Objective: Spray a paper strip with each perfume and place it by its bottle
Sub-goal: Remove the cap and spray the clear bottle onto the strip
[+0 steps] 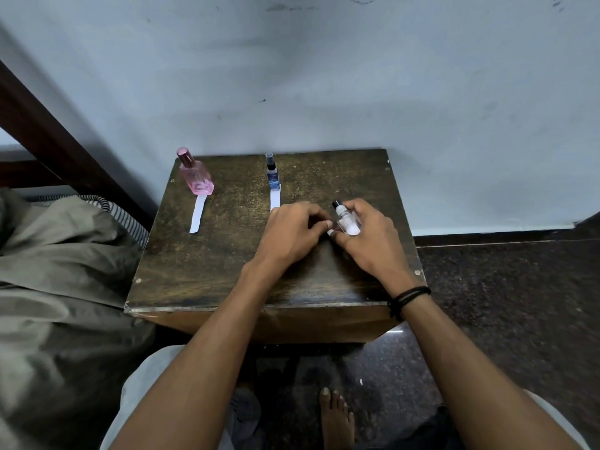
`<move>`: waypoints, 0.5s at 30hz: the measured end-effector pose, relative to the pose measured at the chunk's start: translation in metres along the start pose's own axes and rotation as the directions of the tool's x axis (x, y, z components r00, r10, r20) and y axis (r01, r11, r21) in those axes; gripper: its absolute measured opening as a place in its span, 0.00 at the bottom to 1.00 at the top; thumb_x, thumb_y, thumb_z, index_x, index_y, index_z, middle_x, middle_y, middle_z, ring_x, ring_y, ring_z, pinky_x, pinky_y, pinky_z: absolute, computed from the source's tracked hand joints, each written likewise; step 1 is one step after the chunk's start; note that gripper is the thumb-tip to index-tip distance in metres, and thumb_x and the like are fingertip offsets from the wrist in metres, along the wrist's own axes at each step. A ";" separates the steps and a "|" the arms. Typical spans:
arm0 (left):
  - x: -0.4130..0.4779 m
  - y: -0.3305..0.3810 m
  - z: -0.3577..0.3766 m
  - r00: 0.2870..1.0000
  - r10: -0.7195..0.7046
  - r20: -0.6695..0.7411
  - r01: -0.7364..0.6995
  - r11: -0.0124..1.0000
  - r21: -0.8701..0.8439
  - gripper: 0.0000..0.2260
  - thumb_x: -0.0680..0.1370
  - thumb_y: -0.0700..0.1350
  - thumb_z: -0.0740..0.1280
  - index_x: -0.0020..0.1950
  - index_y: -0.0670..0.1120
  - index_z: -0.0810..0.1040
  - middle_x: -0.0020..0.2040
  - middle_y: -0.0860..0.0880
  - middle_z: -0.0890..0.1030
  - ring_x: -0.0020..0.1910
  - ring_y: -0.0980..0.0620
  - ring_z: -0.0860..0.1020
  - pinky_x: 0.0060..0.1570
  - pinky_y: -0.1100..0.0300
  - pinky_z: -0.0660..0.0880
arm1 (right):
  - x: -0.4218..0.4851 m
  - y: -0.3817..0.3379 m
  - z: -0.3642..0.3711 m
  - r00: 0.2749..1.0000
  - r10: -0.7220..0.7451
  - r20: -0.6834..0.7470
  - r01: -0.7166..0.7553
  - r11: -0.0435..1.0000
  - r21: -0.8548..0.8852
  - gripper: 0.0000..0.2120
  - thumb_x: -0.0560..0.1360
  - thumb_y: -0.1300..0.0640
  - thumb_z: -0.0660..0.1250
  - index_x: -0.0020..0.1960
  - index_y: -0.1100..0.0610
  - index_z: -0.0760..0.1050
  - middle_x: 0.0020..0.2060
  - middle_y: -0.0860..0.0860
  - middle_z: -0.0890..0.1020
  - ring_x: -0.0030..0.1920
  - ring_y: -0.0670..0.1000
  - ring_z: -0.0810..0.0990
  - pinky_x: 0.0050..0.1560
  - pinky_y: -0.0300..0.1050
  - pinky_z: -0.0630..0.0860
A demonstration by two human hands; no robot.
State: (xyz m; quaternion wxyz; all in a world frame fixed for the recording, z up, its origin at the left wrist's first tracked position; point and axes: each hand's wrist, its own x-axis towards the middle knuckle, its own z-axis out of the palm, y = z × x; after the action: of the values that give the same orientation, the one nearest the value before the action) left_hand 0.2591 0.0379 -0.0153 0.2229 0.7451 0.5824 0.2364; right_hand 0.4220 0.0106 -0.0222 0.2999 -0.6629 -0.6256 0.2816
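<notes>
A: Bottles?
B: Three. Pink bottle (pixel 195 175) and blue bottle (pixel 272 172) stand at the far side of the table (pixel 227 264). Right hand (pixel 370 235) grips the clear bottle (pixel 347 219) near the table's right side, nozzle tilted away-left.
A: Strips?
B: Two seen, left strip (pixel 198 214) and middle strip (pixel 275 199), each running lengthwise from its bottle toward the person. Left hand (pixel 292 232) curled; what it holds is unclear.

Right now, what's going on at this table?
A person is testing perfumes on a wooden table. A first strip lies at the pink bottle, a second strip at the blue bottle. The right hand grips a clear bottle; the left hand pinches something white beside it, seemingly the third strip.
</notes>
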 end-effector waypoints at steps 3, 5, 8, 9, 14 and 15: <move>-0.001 0.000 -0.001 1.000 -0.016 -0.007 0.016 1.000 -0.003 0.06 0.77 0.45 0.71 0.52 0.51 0.86 0.50 0.54 0.86 0.50 0.52 0.82 0.57 0.52 0.77 | 0.002 0.000 0.001 1.000 0.010 0.025 -0.012 0.998 0.054 0.21 0.71 0.51 0.78 0.62 0.48 0.77 0.52 0.48 0.83 0.51 0.51 0.80 0.48 0.44 0.73; -0.001 -0.001 -0.002 1.000 -0.023 -0.013 0.023 0.999 -0.022 0.06 0.77 0.44 0.72 0.53 0.52 0.84 0.47 0.54 0.86 0.49 0.53 0.82 0.56 0.53 0.78 | 0.004 0.001 0.002 0.998 0.041 0.047 -0.045 0.993 0.108 0.23 0.70 0.53 0.79 0.63 0.49 0.77 0.52 0.47 0.83 0.51 0.50 0.81 0.48 0.44 0.74; 0.000 -0.003 -0.005 0.999 -0.030 -0.031 0.029 0.999 -0.043 0.09 0.77 0.44 0.72 0.56 0.52 0.83 0.46 0.54 0.85 0.47 0.53 0.82 0.55 0.53 0.78 | 0.006 0.002 0.000 0.993 0.086 0.085 -0.108 0.948 0.298 0.25 0.69 0.54 0.80 0.64 0.48 0.77 0.52 0.48 0.84 0.49 0.49 0.82 0.48 0.47 0.80; 0.001 -0.004 -0.006 0.999 -0.035 -0.034 0.033 0.999 -0.041 0.08 0.77 0.44 0.72 0.56 0.52 0.83 0.47 0.54 0.85 0.48 0.53 0.82 0.55 0.54 0.78 | 0.005 0.000 -0.002 0.990 0.100 0.101 -0.131 0.917 0.378 0.25 0.70 0.54 0.80 0.65 0.48 0.77 0.53 0.49 0.83 0.44 0.48 0.81 0.44 0.45 0.80; 0.003 -0.006 -0.012 0.998 -0.048 -0.042 0.044 0.995 -0.086 0.06 0.78 0.44 0.72 0.54 0.52 0.85 0.47 0.55 0.85 0.39 0.60 0.80 0.50 0.58 0.79 | 0.004 -0.007 -0.013 0.976 0.129 0.178 -0.217 0.687 0.693 0.16 0.78 0.54 0.72 0.65 0.47 0.78 0.39 0.55 0.85 0.34 0.55 0.73 0.34 0.45 0.69; 0.003 -0.006 -0.012 0.998 -0.040 -0.042 0.035 0.994 -0.100 0.06 0.78 0.44 0.72 0.54 0.52 0.85 0.47 0.56 0.85 0.36 0.64 0.78 0.48 0.59 0.79 | 0.005 -0.007 -0.013 0.972 0.132 0.193 -0.233 0.629 0.742 0.14 0.79 0.54 0.70 0.64 0.47 0.78 0.38 0.56 0.84 0.37 0.57 0.73 0.34 0.45 0.68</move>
State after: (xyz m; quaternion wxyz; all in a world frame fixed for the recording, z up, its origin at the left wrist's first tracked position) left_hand 0.2474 0.0425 -0.0092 0.2514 0.7167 0.5885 0.2770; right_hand 0.4280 0.0152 -0.0084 0.4813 -0.5176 -0.3965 0.5859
